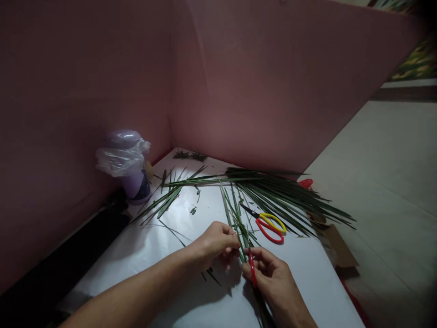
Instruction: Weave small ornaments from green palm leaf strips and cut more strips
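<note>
My left hand (220, 243) is closed, its thumb and fingers pinched together at a narrow green leaf strip (241, 249). In my right hand (273, 278) is a slim red-handled tool (252, 272); its short dark tip points up at the strips, and its exact kind is hard to make out. Just beyond both hands lie loose green leaf strips (235, 214). Scissors (264, 223) with one yellow and one red handle rest to their right, blades pointing up and left. Dark strips also run beneath my right hand toward the bottom edge.
A thick fan of long leaves (280, 189) spreads over the table's (307, 273) far right edge. Cut strips (170, 198) and small scraps lie at the left. Beside the pink wall (218, 91) stands a purple container (134, 182) partly wrapped in clear plastic. Tiny leaf figures (198, 156) sit in the back corner.
</note>
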The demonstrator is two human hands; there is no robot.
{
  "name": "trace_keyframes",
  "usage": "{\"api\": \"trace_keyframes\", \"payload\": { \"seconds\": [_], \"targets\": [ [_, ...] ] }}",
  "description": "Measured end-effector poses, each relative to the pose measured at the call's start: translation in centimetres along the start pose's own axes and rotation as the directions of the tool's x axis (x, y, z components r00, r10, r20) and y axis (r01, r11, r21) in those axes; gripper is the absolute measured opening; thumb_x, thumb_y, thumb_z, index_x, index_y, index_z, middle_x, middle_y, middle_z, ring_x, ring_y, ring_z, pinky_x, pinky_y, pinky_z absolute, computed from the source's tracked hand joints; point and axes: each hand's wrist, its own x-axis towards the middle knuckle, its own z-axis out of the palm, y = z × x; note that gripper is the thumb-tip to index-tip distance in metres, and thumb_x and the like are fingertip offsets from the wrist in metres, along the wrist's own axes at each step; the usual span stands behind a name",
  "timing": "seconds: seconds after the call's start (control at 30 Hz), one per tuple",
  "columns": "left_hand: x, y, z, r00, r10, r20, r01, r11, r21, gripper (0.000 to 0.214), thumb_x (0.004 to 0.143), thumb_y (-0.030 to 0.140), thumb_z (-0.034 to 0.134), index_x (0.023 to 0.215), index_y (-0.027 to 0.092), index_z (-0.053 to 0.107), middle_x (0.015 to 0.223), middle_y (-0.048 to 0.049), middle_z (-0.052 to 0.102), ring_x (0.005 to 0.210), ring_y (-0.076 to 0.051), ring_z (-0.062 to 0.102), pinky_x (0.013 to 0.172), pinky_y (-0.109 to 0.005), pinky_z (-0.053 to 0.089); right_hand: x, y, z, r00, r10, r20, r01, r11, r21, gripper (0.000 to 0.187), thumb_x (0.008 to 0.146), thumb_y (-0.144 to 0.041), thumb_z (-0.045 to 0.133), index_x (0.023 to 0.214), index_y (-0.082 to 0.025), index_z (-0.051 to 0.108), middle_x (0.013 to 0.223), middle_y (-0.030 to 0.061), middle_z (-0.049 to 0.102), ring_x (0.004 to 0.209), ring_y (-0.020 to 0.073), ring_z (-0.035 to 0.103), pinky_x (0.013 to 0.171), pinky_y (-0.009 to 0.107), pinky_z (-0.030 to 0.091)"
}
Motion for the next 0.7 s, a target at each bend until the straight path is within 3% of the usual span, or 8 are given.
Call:
{"api": "trace_keyframes", "payload": {
  "seconds": [0.23, 0.43, 0.7],
  "targets": [
    [0.0, 0.0, -0.2, 0.998, 0.063, 0.003, -0.063, 0.994, -0.093, 0.012, 0.064, 0.022, 0.060, 0.069, 0.013, 0.053, 0.059, -0.0022, 0.059, 0.040, -0.008, 0.049, 0.034, -0.019, 0.040, 0.0, -0.7, 0.4, 0.994, 0.094, 0.051, -0.104, 0.970, 0.221, 0.038, 0.054, -0.031, 0.079, 0.081, -0.014, 0.058, 0.053, -0.0026, 0.056, 0.045, 0.0059, 0.045, 0.044, 0.016, 0.032],
    [0.6, -0.1, -0.5, 0.999, -0.002, 0.039, 0.011, 0.973, -0.232, 0.021, 0.064, 0.028, 0.065, 0.067, 0.011, 0.052, 0.062, -0.0038, 0.058, 0.040, -0.007, 0.048, 0.034, -0.017, 0.038, -1.0, -1.2, 0.3, 0.978, 0.163, 0.127, -0.188, 0.958, 0.218, 0.038, 0.054, -0.035, 0.077, 0.080, -0.014, 0.059, 0.051, -0.0057, 0.046, 0.042, 0.0030, 0.035, 0.039, 0.013, 0.019],
    [0.7, 0.0, -0.5, 0.999, -0.041, -0.002, 0.039, 0.954, -0.297, 0.012, 0.066, 0.018, 0.061, 0.065, 0.010, 0.053, 0.062, -0.0043, 0.057, 0.041, -0.007, 0.049, 0.030, -0.016, 0.036, -1.4, -1.0, -0.1, 0.966, 0.182, 0.184, -0.214, 0.962, 0.170, 0.037, 0.054, -0.032, 0.077, 0.079, -0.013, 0.057, 0.050, -0.0058, 0.045, 0.043, 0.0038, 0.035, 0.040, 0.015, 0.017]
  ]
}}
